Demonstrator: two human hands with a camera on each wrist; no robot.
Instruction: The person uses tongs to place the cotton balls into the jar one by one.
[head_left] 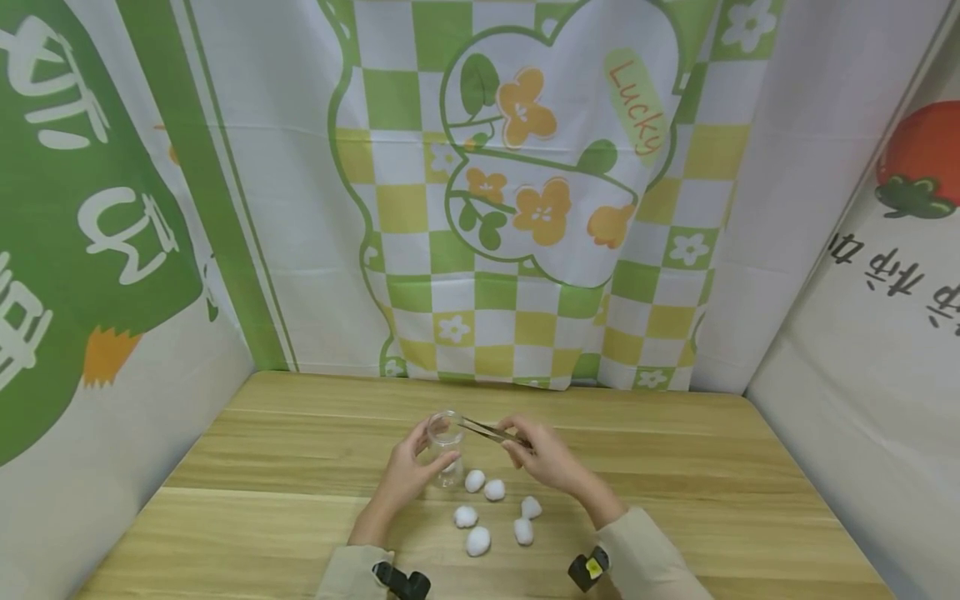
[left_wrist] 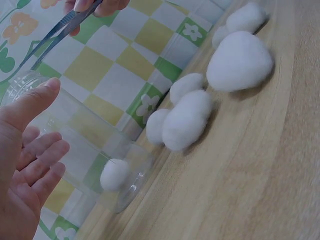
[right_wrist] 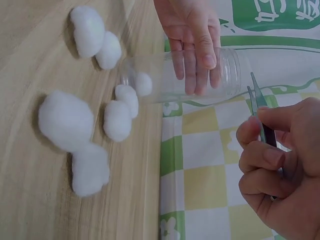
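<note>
A clear jar (head_left: pixel 447 450) stands upright on the table, and my left hand (head_left: pixel 411 467) grips it, thumb on the near side and fingers behind. One cotton ball (left_wrist: pixel 114 174) lies at the bottom inside the jar. My right hand (head_left: pixel 546 454) holds metal tweezers (head_left: pixel 491 431) between thumb and fingers. The tweezer tips (right_wrist: pixel 251 82) are slightly apart with nothing between them, close by the jar's mouth (right_wrist: pixel 231 74). Several white cotton balls (head_left: pixel 477 542) lie loose on the table in front of the jar, between the two forearms.
The wooden table (head_left: pixel 300 467) reaches back to a green and yellow checked curtain (head_left: pixel 525 325). Printed cloth walls close in the left and right sides. A black wrist camera (head_left: pixel 588 568) sits on each forearm.
</note>
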